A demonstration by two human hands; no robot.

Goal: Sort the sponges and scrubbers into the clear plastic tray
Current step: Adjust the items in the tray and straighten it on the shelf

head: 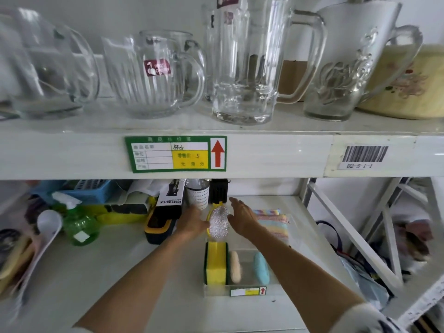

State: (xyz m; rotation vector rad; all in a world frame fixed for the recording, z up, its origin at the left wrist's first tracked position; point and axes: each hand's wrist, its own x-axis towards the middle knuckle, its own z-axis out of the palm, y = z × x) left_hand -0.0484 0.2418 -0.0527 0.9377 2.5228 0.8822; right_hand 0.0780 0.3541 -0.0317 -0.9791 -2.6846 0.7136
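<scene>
Shelf [101, 280] holds the clear plastic tray [240, 288], with a yellow sponge [215, 265], a beige scrubber [235, 267] and a blue scrubber [262, 267] standing inside. Behind it, the left hand [192, 223] grips a silver scrubber [218, 224] by its edge; the right hand [242, 216] is open just beside it

silver glittery scrubber [218, 224], yellow-green sponge [215, 265], beige scrubber [235, 267] — blue scrubber [261, 267], pastel-striped cloth [272, 224]

Head camera, wide-angle | faces forward and down into store shelving | upper shelf edge [72, 155] close across mid-frame | lower shelf [120, 272] below, forearms reaching inward from bottom edge
</scene>
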